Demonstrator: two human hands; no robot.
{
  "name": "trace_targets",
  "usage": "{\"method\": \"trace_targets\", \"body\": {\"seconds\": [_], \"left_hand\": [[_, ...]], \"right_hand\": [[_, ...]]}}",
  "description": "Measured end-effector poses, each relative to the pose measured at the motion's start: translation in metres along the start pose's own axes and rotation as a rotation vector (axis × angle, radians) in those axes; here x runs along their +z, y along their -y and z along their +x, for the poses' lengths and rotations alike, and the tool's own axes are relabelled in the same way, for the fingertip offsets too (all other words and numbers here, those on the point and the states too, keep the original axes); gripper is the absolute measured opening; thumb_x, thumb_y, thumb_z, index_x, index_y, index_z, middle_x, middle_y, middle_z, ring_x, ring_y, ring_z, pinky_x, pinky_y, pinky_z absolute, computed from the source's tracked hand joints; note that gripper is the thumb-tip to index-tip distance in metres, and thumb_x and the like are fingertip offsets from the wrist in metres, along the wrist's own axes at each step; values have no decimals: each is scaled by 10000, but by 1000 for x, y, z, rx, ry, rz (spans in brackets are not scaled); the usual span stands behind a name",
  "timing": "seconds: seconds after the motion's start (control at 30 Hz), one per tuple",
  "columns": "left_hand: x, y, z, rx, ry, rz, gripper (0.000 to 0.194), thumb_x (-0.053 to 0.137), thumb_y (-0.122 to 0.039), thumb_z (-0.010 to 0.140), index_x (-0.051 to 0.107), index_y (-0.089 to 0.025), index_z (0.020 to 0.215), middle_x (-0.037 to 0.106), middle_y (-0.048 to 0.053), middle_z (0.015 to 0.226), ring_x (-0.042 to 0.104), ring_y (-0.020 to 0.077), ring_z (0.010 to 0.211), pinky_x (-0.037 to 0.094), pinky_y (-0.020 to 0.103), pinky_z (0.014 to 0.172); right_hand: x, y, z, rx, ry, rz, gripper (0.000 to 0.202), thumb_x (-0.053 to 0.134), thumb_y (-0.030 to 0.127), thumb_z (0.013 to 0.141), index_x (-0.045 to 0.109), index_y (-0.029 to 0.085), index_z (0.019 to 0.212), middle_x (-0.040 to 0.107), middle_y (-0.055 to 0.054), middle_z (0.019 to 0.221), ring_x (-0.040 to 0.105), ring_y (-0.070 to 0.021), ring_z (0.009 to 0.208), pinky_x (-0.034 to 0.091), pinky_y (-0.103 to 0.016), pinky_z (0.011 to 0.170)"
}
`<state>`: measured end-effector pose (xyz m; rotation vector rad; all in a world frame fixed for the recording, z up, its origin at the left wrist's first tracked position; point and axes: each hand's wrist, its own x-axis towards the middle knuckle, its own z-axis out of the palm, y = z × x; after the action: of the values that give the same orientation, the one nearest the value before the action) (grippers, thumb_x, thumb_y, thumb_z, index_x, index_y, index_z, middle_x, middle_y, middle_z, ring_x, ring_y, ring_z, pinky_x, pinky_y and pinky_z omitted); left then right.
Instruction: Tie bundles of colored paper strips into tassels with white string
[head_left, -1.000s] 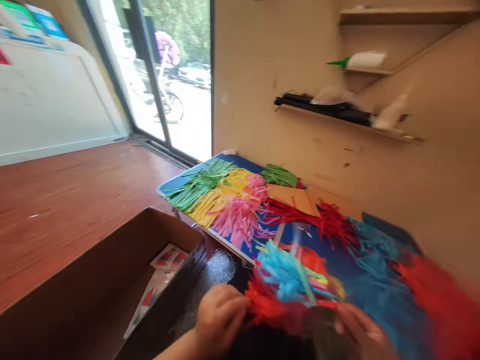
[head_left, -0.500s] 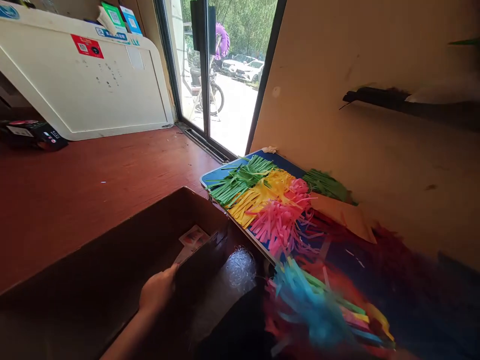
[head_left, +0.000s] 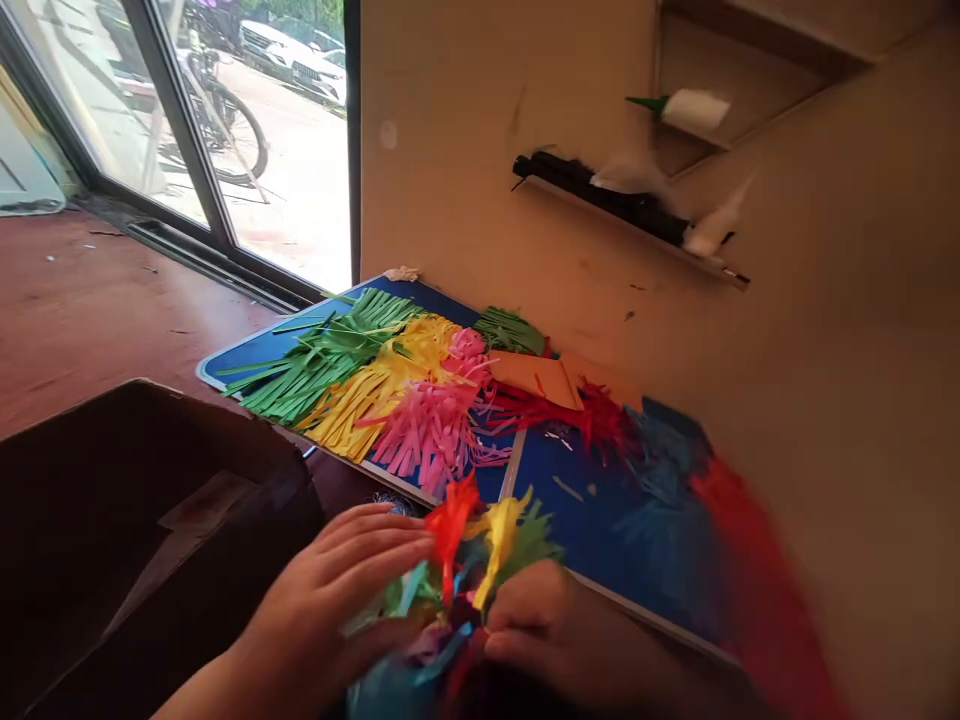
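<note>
A bundle of coloured paper strips (head_left: 457,590), with red, yellow, green and blue ends, is in front of me at the bottom of the view. My left hand (head_left: 322,590) rests against its left side, fingers stretched out and thumb apart below them. On the other side, my right hand (head_left: 536,620) is closed, its fingers pinching the bundle near the middle. Slight blur hides the exact grip. Beyond lie fringed paper strips in green (head_left: 322,350), yellow (head_left: 375,395) and pink (head_left: 431,425), spread on a blue folding table (head_left: 600,530).
An open cardboard box (head_left: 82,540) stands at the left. Red strips (head_left: 765,580) hang over the table's right side, and an orange paper piece (head_left: 536,375) lies near the wall. A wall shelf (head_left: 630,215) holds bottles. Behind is a sliding glass door (head_left: 187,150).
My left hand has left the box edge and come to the bundle. The bundle has moved left to the middle, with my right hand now visible on it. My view has swung right.
</note>
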<state>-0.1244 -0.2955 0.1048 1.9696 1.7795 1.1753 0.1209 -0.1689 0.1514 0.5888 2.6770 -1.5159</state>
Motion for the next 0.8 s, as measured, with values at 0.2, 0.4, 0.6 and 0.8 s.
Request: {"method": "trace_targets", "body": {"seconds": [0.2,0.4,0.6,0.8], "left_hand": [[47,-49,67,395,267,-94,645,724,-571,749,549,-287,1301,745,57,1098,689,229,999,478,402,1020],[79,-45,75,306,246,32,197,639,-407,870,638,-232,780,663,-3,706,645,183,711,518,334,778],[75,-53,82,42,607,-304,195,446,-372,966,585,-236,952,681,27,985,642,161,901,514,262,790],[63,-64,96,145,690,-258,200,450,-373,968,592,-249,901,690,-30,865,641,158,910,263,413,1169]], "right_hand": [[-8,2,-15,-79,-149,-46,412,452,461,989,668,201,753,660,-10,734,583,-139,687,425,-231,663],[-7,-23,-30,-61,-463,-149,352,481,373,987,658,184,748,670,-8,704,594,-127,664,388,-227,641],[-10,-34,-39,-166,-564,-219,483,414,472,1012,663,176,724,684,-27,681,588,-136,651,394,-243,651],[-12,-36,-43,-217,-641,-176,478,412,483,1014,693,173,784,710,-34,720,602,-133,658,403,-238,646]]}}
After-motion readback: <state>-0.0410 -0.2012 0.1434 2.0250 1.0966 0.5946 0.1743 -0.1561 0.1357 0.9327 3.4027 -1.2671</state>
